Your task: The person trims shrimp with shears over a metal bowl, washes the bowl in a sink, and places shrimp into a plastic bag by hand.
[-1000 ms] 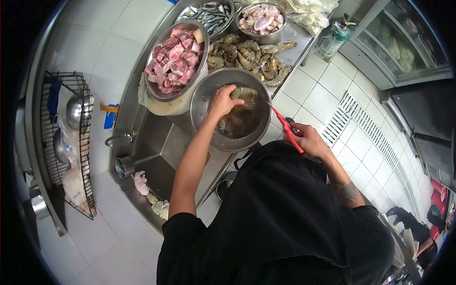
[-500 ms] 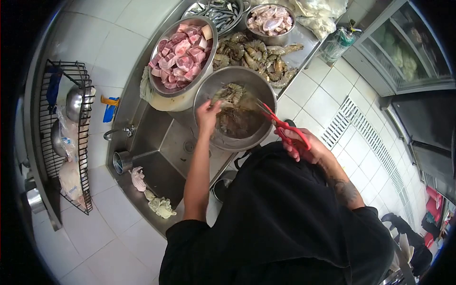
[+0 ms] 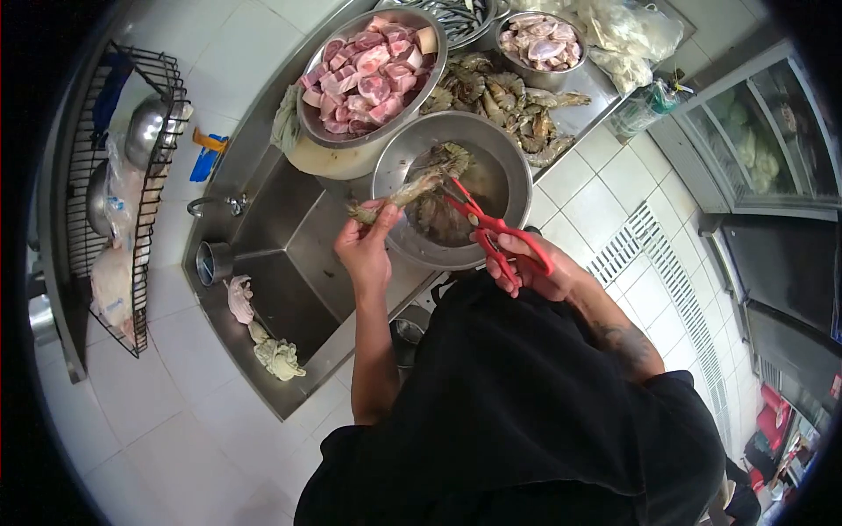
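Lying between the hands (image 3: 364, 252) (image 3: 530, 268), shrimp (image 3: 410, 189)

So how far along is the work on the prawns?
Possibly done: the prawn heap beyond the bowl, though trimming can't be confirmed. In hand: the left hand holds one prawn with the red scissors, in the right hand, at its far end. Apparently left: the prawns in water inside the metal bowl.

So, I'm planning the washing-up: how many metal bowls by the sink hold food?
4: the meat bowl upper left, the fish bowl at the top edge, the small bowl right of it, and the shrimp basin lowest. Others may be hidden.
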A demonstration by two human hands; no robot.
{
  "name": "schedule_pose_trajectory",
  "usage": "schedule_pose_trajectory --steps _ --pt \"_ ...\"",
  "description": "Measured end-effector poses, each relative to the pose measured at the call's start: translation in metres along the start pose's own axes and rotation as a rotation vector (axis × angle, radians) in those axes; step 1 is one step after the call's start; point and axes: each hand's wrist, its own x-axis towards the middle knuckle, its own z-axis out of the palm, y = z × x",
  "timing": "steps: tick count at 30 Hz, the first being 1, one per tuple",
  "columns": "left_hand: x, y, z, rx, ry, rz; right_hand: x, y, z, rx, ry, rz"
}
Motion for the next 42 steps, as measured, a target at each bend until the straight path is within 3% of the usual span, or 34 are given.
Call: schedule_pose_trajectory --steps 6,14,17,19,29,37,42 --pt "-0.009 0.01 -0.009 0.084 -0.118 0.0 -0.002 -0.004 0.004 -0.062 0.028 0.013" --pt "-0.007 0.012 -0.015 0.027 -0.102 -0.078 -0.019 -0.003 0.011 -0.145 0.162 0.05" --pt "-0.01 0.002 -0.016 0.027 -0.116 -0.095 -0.02 0.007 0.002 -0.093 0.138 0.052" --pt "-0.01 0.001 -0.014 0.012 -0.128 -0.091 -0.022 0.009 0.001 0.129 -0.028 -0.015" --pt "-0.006 0.005 -0.012 -0.128 -0.204 -0.117 -0.037 -0.003 0.001 -0.004 -0.036 -0.026" --pt "-0.003 0.007 -0.014 -0.156 -0.153 -0.109 -0.042 0.001 -0.015 0.019 0.24 -0.001" --pt "0.004 -0.014 0.013 -0.146 -0.073 -0.356 -0.049 0.002 -0.032 0.032 0.329 -0.064"
